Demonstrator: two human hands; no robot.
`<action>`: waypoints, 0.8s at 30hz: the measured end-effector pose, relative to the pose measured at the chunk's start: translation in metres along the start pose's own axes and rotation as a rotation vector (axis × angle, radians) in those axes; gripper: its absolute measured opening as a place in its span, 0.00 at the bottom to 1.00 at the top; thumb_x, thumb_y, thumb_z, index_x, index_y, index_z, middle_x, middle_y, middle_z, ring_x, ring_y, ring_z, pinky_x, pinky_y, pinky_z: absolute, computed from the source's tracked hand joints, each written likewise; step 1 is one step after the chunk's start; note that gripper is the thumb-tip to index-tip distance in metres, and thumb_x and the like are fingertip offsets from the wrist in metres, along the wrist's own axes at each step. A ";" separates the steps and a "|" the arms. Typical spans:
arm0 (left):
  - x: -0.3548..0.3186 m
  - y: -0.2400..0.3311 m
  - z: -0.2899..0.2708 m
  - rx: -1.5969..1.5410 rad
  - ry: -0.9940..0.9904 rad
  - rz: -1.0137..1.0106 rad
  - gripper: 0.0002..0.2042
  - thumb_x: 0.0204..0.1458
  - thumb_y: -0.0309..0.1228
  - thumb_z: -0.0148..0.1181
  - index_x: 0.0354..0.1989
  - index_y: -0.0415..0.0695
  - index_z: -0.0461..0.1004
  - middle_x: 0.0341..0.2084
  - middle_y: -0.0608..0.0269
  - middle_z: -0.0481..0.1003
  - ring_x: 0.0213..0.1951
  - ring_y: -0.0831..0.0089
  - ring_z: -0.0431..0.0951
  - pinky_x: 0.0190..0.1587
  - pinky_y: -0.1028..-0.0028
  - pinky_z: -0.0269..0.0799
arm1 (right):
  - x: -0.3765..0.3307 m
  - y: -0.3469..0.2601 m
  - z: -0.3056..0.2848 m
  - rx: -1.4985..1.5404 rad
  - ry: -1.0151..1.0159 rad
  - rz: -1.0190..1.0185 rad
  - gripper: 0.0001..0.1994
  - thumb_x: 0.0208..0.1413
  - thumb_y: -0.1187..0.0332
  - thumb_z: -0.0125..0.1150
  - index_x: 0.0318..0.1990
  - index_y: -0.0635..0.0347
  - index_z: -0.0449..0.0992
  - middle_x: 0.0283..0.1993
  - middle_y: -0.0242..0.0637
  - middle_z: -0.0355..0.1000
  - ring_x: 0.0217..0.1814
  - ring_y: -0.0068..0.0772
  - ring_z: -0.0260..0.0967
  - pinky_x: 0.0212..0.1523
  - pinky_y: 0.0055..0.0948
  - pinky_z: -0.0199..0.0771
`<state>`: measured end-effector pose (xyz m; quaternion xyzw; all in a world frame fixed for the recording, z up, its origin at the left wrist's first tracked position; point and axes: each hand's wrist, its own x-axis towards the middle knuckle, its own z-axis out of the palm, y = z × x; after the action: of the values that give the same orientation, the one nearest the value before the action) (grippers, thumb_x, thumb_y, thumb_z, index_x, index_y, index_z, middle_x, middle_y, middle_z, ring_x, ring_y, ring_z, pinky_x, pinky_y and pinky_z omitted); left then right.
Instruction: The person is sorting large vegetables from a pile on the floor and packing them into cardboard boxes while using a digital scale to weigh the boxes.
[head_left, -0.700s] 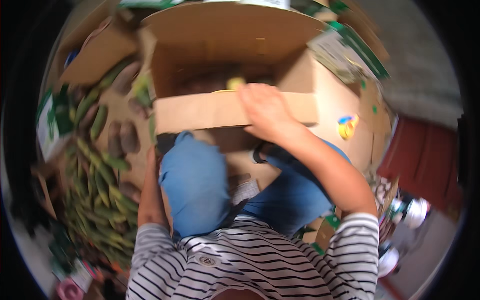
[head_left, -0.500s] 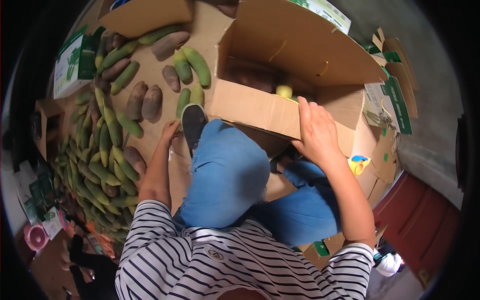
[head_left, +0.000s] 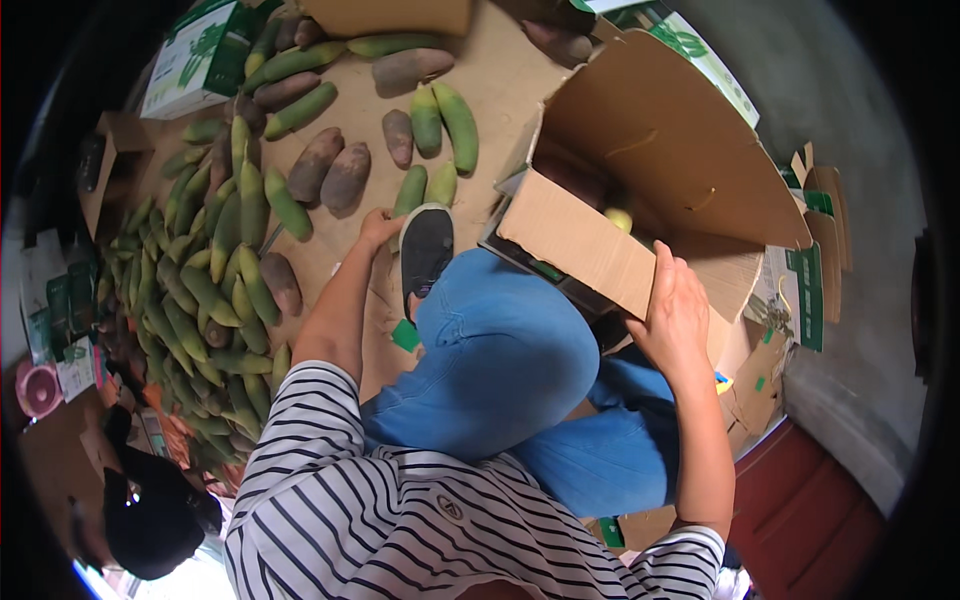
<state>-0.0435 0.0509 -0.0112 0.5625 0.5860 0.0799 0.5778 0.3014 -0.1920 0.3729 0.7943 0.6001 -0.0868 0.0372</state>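
Nearest you, your knees in blue jeans (head_left: 500, 360) fill the middle of the view, with one dark shoe (head_left: 427, 250) planted on the sheet of brown cardboard (head_left: 500, 80) that covers the floor. Your right hand (head_left: 680, 315) lies with fingers spread on the near flap of the open cardboard box (head_left: 640, 160), pressing on it and steadying it rather than clenched around anything. Your left hand (head_left: 380, 228) reaches down beside the shoe toward a green fruit (head_left: 410, 190); it is close to or touching the fruit, but you cannot tell whether the fingers have closed on it. The step in hand looks like picking fruit from the floor to fill the box. A yellowish fruit (head_left: 618, 218) already shows inside it. For the next move you would need a firm grip on that near fruit, then a lift over your knee into the opening. Farther out, the main heap of green fruit (head_left: 200, 290) lies at your left, with brown ones (head_left: 330, 170) beyond it.
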 end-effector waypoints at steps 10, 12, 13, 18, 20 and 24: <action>-0.050 0.023 -0.035 -0.267 0.233 -0.205 0.20 0.43 0.41 0.67 0.36 0.36 0.73 0.26 0.63 0.74 0.29 0.77 0.74 0.32 0.76 0.70 | 0.003 -0.004 0.000 0.000 0.010 -0.009 0.47 0.27 0.71 0.76 0.61 0.67 0.56 0.44 0.46 0.65 0.47 0.47 0.65 0.48 0.40 0.66; -0.103 0.100 -0.025 -0.484 0.334 0.051 0.19 0.46 0.39 0.65 0.40 0.37 0.71 0.30 0.63 0.74 0.35 0.76 0.74 0.39 0.76 0.69 | 0.001 0.000 0.002 -0.012 0.016 -0.006 0.47 0.27 0.71 0.76 0.61 0.67 0.56 0.44 0.46 0.65 0.48 0.47 0.65 0.48 0.41 0.66; -0.118 0.125 -0.031 -0.442 0.335 0.257 0.19 0.47 0.37 0.65 0.42 0.37 0.70 0.34 0.63 0.73 0.38 0.76 0.73 0.42 0.76 0.68 | 0.004 -0.002 0.004 -0.010 0.022 -0.031 0.47 0.28 0.71 0.76 0.61 0.67 0.56 0.44 0.46 0.65 0.48 0.47 0.65 0.48 0.41 0.66; -0.193 0.312 0.004 -0.239 0.183 0.935 0.24 0.40 0.33 0.68 0.46 0.38 0.68 0.40 0.61 0.71 0.44 0.71 0.71 0.49 0.70 0.67 | -0.003 0.004 0.002 -0.014 0.009 -0.037 0.46 0.30 0.71 0.75 0.61 0.67 0.56 0.45 0.48 0.66 0.49 0.49 0.65 0.49 0.41 0.66; -0.211 0.359 0.022 -0.224 0.038 1.050 0.27 0.39 0.37 0.70 0.47 0.41 0.68 0.38 0.59 0.70 0.43 0.68 0.72 0.46 0.70 0.68 | -0.001 0.004 0.005 -0.016 0.007 -0.012 0.46 0.30 0.71 0.75 0.61 0.67 0.55 0.45 0.49 0.66 0.49 0.50 0.65 0.50 0.41 0.66; -0.205 0.352 0.031 -0.306 0.178 1.053 0.24 0.43 0.39 0.69 0.46 0.40 0.70 0.40 0.58 0.71 0.42 0.67 0.73 0.45 0.71 0.70 | 0.001 -0.002 0.005 -0.013 -0.005 -0.045 0.46 0.30 0.72 0.74 0.61 0.68 0.55 0.47 0.50 0.66 0.50 0.52 0.65 0.52 0.41 0.66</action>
<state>0.1182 0.0046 0.3616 0.6801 0.2540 0.4895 0.4830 0.2994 -0.1911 0.3678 0.7801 0.6183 -0.0859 0.0419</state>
